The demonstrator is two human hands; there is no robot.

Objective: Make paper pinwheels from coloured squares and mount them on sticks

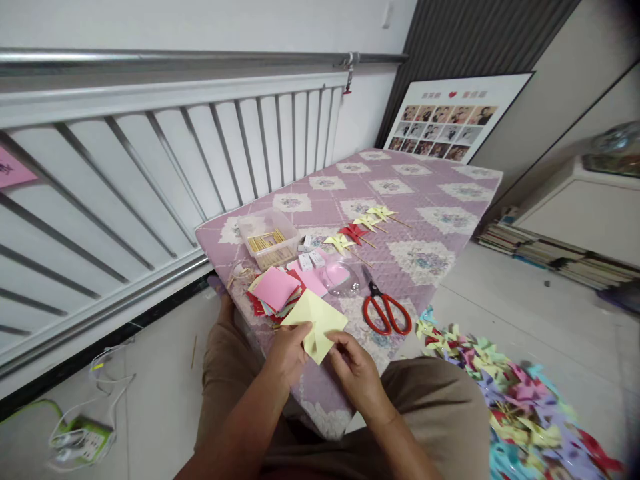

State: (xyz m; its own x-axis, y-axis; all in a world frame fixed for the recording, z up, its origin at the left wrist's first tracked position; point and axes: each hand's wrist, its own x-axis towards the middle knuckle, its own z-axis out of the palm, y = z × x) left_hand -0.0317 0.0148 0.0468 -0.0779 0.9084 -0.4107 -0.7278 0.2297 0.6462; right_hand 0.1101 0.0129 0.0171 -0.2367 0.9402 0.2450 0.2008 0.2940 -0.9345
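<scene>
A yellow paper square lay at lower centre, partly folded, pinched by the left hand and right hand. Above, four finished pinwheels waited; the paper stack remained, apparently mostly unused.

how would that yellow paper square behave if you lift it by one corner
Probably floppy: the yellow paper square looks thin, already creased between the left hand and right hand. Likely very light, so it may slide easily off the quilted mat.
</scene>
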